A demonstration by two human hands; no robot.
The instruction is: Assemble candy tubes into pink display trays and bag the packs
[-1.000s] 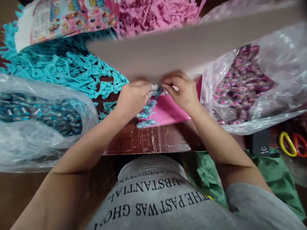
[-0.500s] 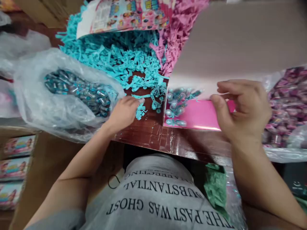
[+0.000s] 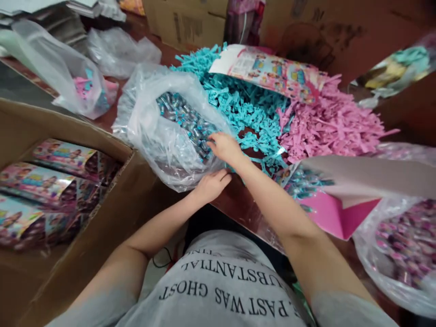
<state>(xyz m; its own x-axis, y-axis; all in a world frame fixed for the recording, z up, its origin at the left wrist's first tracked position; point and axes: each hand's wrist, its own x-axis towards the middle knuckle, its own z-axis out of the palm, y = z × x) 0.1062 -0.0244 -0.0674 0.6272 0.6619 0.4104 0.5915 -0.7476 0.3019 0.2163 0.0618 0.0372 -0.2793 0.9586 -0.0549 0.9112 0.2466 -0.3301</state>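
Teal shredded paper [image 3: 238, 104] lies beside pink shredded paper [image 3: 327, 127]; the clear bag [image 3: 163, 131] holds blue-silver pieces [image 3: 185, 119].

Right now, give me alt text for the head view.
The right hand reaches into a clear plastic bag of small blue-wrapped pieces while the left hand holds its near edge. Blue paper shreds and pink paper shreds lie behind.

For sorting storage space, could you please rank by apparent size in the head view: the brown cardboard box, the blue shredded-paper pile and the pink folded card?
1. Brown cardboard box, though nearest the camera.
2. Blue shredded-paper pile.
3. Pink folded card.
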